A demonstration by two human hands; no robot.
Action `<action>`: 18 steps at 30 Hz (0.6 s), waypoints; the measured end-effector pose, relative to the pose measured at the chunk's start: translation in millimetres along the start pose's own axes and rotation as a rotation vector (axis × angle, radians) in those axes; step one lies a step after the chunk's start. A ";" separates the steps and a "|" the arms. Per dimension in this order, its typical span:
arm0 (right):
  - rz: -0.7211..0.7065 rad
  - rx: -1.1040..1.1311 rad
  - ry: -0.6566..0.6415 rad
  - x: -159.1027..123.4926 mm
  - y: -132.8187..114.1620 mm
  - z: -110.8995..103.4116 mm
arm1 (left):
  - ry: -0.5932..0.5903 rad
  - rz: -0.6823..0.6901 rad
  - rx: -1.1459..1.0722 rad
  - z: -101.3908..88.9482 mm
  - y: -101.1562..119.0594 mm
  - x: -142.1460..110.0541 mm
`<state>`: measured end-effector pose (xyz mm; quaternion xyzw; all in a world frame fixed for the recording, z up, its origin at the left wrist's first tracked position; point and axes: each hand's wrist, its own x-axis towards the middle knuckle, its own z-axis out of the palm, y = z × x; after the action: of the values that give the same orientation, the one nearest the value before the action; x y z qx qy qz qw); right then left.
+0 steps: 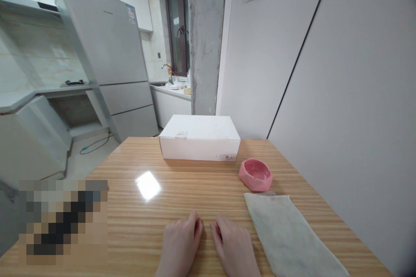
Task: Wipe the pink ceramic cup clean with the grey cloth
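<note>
Wood-grain table (182, 194): left hand (182, 240) and right hand (234, 244) flat, released, side by side; pale cloth (289, 233) just right; pink bowl (255, 174), white box (199, 138) beyond. Grey fridge (110, 52), concrete pillar (206, 39) behind.

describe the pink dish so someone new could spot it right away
Start at the wooden table and find the white box at its far edge. Just right of the box's front corner sits the pink dish, beyond the pale cloth. It is the only pink, faceted thing there.
</note>
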<state>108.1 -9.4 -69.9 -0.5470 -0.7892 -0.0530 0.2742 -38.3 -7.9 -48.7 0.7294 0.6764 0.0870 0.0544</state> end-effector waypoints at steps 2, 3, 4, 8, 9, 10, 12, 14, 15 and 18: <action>-0.029 -0.029 -0.010 0.2 0.3 -0.6 | 0.004 0.015 -0.013 -0.2 -1.1 0.0; -0.040 -0.048 -0.016 0.1 0.4 -0.7 | 0.007 0.023 -0.019 -0.5 -1.7 0.1; -0.048 -0.068 -0.022 -0.2 0.4 -0.8 | 0.011 0.032 -0.026 -0.8 -2.3 0.0; -0.050 -0.088 -0.056 -2.0 0.8 -1.1 | 0.018 0.067 -0.041 0.1 -3.9 -0.4; -0.048 -0.075 -0.065 -2.5 1.0 -1.2 | 0.020 0.072 -0.040 0.5 -4.0 -0.4; -0.042 -0.059 -0.073 -2.9 1.3 -1.4 | 0.021 0.073 -0.039 0.7 -4.1 -0.3; -0.029 -0.032 -0.086 -3.5 2.1 -1.5 | 0.013 0.074 -0.040 0.5 -3.9 0.0; -0.019 -0.019 -0.093 -4.0 3.0 -1.3 | 0.001 0.075 -0.032 0.1 -3.6 0.5; -0.019 -0.016 -0.093 -4.1 3.3 -1.1 | -0.001 0.080 -0.021 0.2 -3.3 0.8; -0.026 -0.019 -0.087 -4.1 3.2 -1.1 | 0.006 0.105 0.019 2.6 -2.4 1.4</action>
<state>112.4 -12.0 -71.7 -0.5409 -0.8070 -0.0401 0.2336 -40.0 -6.2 -51.7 0.7640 0.6382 0.0854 0.0408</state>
